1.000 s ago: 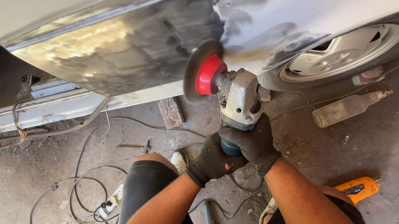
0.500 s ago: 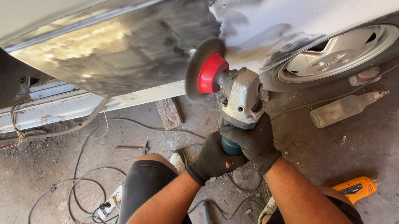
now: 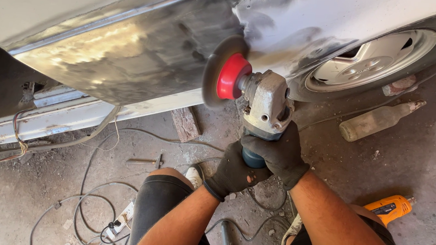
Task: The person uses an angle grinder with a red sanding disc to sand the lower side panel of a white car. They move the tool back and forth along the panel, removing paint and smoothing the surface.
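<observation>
Black-gloved left hand (image 3: pixel 234 173) and right hand (image 3: pixel 278 151), fingers clenched round grinder (image 3: pixel 262 108) at frame centre; red-backed disc (image 3: pixel 221 78) against bare car panel (image 3: pixel 127 59); bottle (image 3: pixel 377 120) right.

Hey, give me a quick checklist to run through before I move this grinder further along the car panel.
1. Both gloved hands on the angle grinder: left hand and right hand grip it, ok.
2. Disc meets the bare metal panel: contact hidden, cannot tell.
3. Cables on the floor near the knees: not ok.
4. Bottle lying apart from the grinder: ok.
5. Eye protection: cannot tell.
</observation>
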